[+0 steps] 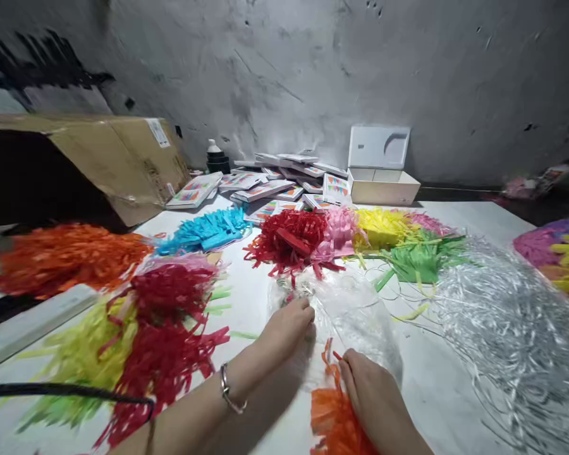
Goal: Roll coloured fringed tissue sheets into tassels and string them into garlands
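My right hand [377,398] is closed on an orange paper tassel [332,414], whose cut strips hang down toward the near edge of the view. The tassel's narrow twisted top sticks up beside my thumb. Ahead and to the left, my left hand [291,322] has its fingers curled together over a clear plastic bag [360,313] lying flat on the white table [422,360]. Small bits show in the bag by those fingertips. What the left fingers pinch, if anything, is hidden. A silver bracelet [227,388] circles my left wrist.
Red tassels [171,328], a blue bundle [206,230] and a green one [417,256] lie around my hands. Silver strands [512,322] spread at right. Flat printed boxes [270,183], an open white box [384,183] and a large carton [118,158] stand along the wall.
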{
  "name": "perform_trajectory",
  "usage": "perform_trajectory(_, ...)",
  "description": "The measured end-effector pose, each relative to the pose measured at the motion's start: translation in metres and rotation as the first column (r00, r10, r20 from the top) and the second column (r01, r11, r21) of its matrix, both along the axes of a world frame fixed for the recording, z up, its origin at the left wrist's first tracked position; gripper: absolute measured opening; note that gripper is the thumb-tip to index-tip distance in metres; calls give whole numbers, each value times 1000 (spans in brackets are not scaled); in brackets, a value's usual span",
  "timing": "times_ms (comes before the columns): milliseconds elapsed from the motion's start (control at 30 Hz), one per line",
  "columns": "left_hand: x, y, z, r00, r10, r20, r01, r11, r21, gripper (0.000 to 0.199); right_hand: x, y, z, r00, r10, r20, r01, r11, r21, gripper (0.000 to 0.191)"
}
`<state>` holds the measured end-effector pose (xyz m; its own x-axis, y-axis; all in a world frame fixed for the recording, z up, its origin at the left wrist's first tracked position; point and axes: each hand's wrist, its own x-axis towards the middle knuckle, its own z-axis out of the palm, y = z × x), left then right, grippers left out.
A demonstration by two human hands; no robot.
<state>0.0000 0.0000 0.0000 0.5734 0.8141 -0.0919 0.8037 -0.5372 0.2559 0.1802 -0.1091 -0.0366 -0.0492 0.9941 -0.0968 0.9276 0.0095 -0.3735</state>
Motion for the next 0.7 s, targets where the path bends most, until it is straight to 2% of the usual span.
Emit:
perform_trajectory(167, 4, 2, 2, 999, 10, 48, -11, 1000, 19, 24, 0, -3, 1, 1000, 23, -6, -23, 999, 49, 27)
perform_trajectory(333, 19, 6, -7, 993, 34, 111, -34, 999, -2, 20, 3, -3, -3, 998, 57, -24, -53, 989, 135, 26)
perform_trajectory(433, 21, 6, -8, 979, 49, 198, -43, 999, -32, 19, 3, -3, -8, 996, 69, -57, -56, 979, 198, 26)
perform_trajectory(567, 13, -2, 7, 921, 75, 382, -29, 992, -125, 16, 5, -2, -10, 987, 74, -143, -29, 956, 291, 29)
perform_trajectory(633, 6, -12, 18, 883, 88, 462, 4, 981, -195, 7, 7, -2, -7, 976, 89, -197, -18, 942, 336, 32)
perform_trajectory(700, -2, -26, 27, 811, 142, 567, 55, 947, -315, 13, 8, -4, 2, 952, 134, -274, -12, 914, 405, 31)
